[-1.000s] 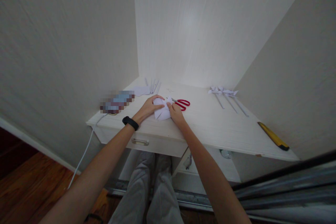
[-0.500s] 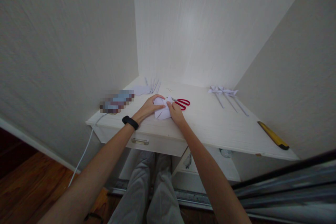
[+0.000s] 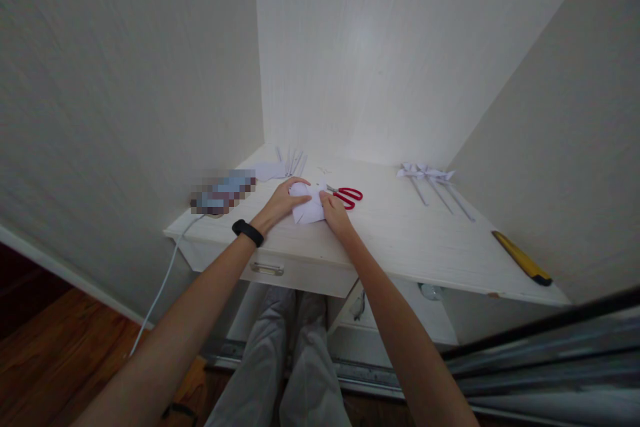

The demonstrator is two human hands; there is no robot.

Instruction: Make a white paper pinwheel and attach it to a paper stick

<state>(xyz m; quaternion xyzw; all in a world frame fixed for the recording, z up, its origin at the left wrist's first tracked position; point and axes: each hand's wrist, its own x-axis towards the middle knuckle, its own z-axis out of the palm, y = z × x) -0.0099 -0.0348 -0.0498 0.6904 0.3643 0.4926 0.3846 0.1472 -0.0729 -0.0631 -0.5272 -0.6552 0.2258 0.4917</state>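
Head view: left hand (image 3: 286, 200) and right hand (image 3: 334, 208) both grasp the white paper (image 3: 307, 211) over the tabletop (image 3: 400, 230), near its front edge; I cannot tell whether it rests there. Both hide parts of its outline. Scissors (image 3: 353, 189) lie just beside the right hand, blades partly obscured. Pixelation masks an object (image 3: 225, 192) at left.

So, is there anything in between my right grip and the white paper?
Nothing visible: the right grip holds the white paper directly, with the left grip on its other side. The red-handled scissors lie just beyond the right grip on the desk, not between.
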